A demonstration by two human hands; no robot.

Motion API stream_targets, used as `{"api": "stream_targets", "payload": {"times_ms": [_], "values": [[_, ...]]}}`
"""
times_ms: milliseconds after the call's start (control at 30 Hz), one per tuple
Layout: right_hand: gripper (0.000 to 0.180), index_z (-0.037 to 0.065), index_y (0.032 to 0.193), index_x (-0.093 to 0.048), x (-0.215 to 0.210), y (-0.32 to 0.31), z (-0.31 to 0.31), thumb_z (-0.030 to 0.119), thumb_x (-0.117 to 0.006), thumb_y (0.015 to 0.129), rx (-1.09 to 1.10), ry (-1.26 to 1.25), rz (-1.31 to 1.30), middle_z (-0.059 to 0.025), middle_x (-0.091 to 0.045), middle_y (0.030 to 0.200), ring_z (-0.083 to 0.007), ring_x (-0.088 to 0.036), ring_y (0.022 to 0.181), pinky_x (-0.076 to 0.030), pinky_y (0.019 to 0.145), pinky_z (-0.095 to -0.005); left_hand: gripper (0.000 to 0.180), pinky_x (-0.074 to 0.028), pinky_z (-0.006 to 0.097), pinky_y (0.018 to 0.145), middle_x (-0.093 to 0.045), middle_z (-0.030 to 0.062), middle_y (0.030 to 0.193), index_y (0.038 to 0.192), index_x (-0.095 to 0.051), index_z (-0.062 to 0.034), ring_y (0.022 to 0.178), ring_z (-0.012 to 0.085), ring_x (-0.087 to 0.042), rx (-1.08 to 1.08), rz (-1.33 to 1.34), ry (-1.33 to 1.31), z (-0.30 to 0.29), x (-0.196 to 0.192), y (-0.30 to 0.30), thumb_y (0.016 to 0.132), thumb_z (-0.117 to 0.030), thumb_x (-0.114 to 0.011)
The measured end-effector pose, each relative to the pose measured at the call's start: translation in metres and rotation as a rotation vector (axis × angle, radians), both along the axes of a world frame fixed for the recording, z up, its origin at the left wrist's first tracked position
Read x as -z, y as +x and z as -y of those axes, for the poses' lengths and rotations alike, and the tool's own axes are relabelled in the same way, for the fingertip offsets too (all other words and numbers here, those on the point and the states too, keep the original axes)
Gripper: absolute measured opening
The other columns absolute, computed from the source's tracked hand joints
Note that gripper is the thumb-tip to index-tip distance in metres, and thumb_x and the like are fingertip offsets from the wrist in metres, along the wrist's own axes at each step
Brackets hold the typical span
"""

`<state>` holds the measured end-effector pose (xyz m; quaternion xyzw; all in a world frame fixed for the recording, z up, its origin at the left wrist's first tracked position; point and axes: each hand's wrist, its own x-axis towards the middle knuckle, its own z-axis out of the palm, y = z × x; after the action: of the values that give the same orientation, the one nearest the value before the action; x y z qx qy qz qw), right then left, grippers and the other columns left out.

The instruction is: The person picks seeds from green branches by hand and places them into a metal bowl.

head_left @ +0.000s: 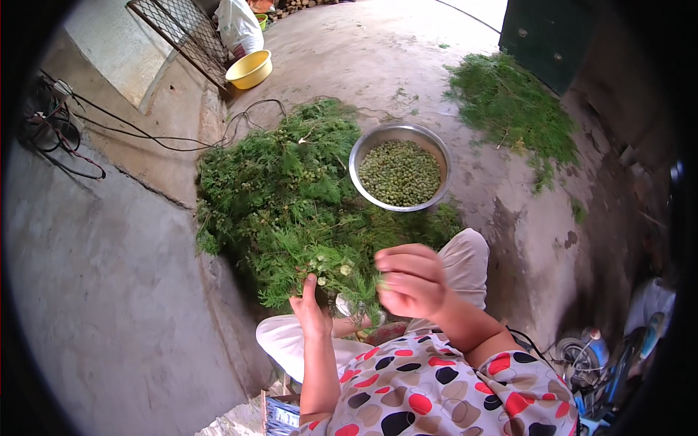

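Note:
My left hand (311,314) is closed on a leafy evergreen sprig (329,267) that carries several pale green cones, its thumb pressed along the stem. To the right of the sprig, my right hand (413,280) is raised with its fingers curled into a pinch. A small green cone (382,285) shows at those fingertips, slightly blurred. Beyond both hands stands a round metal bowl (356,173) holding a heap of small green cones (400,173). A large pile of cut evergreen branches (280,174) spreads left of the bowl and under the sprig.
More green branches (512,109) lie on the concrete floor (363,54) at the far right, near a dark green door (545,43). A yellow basin (249,70) stands by the left wall. Black cables (167,142) trail beside the pile. A blue wheeled object (589,356) is at lower right.

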<state>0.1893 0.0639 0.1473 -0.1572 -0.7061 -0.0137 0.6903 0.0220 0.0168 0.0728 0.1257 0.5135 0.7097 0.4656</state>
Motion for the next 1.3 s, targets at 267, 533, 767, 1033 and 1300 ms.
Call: {"api": "stream_targets", "payload": {"times_ms": [267,533,767,1033,1300], "values": [[0.025,0.004,0.101,-0.056,0.018,0.030,-0.064,0.002,-0.058,0.076,0.715,-0.401,0.431,-0.0107,-0.059,0.096,-0.0277,-0.056,0.090,-0.044,0.082,-0.0386,0.030,-0.051,0.034,0.067,-0.058,0.0084,0.097,0.105,-0.052,0.0040,0.080,0.0183,-0.059,0.050,-0.060,0.068,0.003,0.016,-0.005,0.078,-0.005,-0.061],[0.012,0.007,0.081,-0.064,0.033,-0.022,-0.008,0.011,-0.068,0.070,-0.074,-0.457,0.406,-0.0030,-0.058,0.081,-0.0191,-0.055,0.074,-0.044,0.064,-0.0324,0.024,-0.045,0.026,0.072,-0.061,0.0061,0.093,0.100,-0.059,0.0053,0.078,0.0104,-0.055,0.076,-0.337,-0.044,0.008,0.027,0.004,0.082,-0.009,-0.063],[0.024,0.008,0.095,-0.061,0.062,-0.033,-0.004,0.014,-0.064,0.072,0.089,-0.464,0.591,-0.0025,-0.050,0.077,-0.0176,-0.054,0.071,-0.046,0.065,-0.0297,0.031,-0.041,0.027,0.087,-0.057,0.0074,0.107,0.109,-0.054,0.0062,0.094,0.0134,-0.053,0.144,-0.511,-0.005,0.011,0.028,0.005,0.083,-0.009,-0.061],[0.025,0.008,0.097,-0.061,0.059,-0.032,0.002,0.014,-0.065,0.073,0.016,-0.490,0.583,-0.0034,-0.049,0.078,-0.0178,-0.054,0.071,-0.045,0.064,-0.0298,0.029,-0.044,0.025,0.080,-0.057,0.0066,0.104,0.111,-0.052,0.0050,0.091,0.0103,-0.052,0.110,-0.440,0.020,0.013,0.025,0.007,0.085,-0.004,-0.057],[0.020,0.008,0.092,-0.063,0.054,-0.028,0.003,0.015,-0.068,0.073,-0.160,-0.752,0.378,-0.0062,-0.052,0.078,-0.0205,-0.056,0.060,-0.047,0.054,-0.0300,0.028,-0.044,0.027,0.083,-0.058,0.0087,0.104,0.108,-0.054,0.0058,0.092,0.0133,-0.055,0.212,-0.370,0.030,0.016,0.010,0.005,0.084,-0.009,-0.059]]}}
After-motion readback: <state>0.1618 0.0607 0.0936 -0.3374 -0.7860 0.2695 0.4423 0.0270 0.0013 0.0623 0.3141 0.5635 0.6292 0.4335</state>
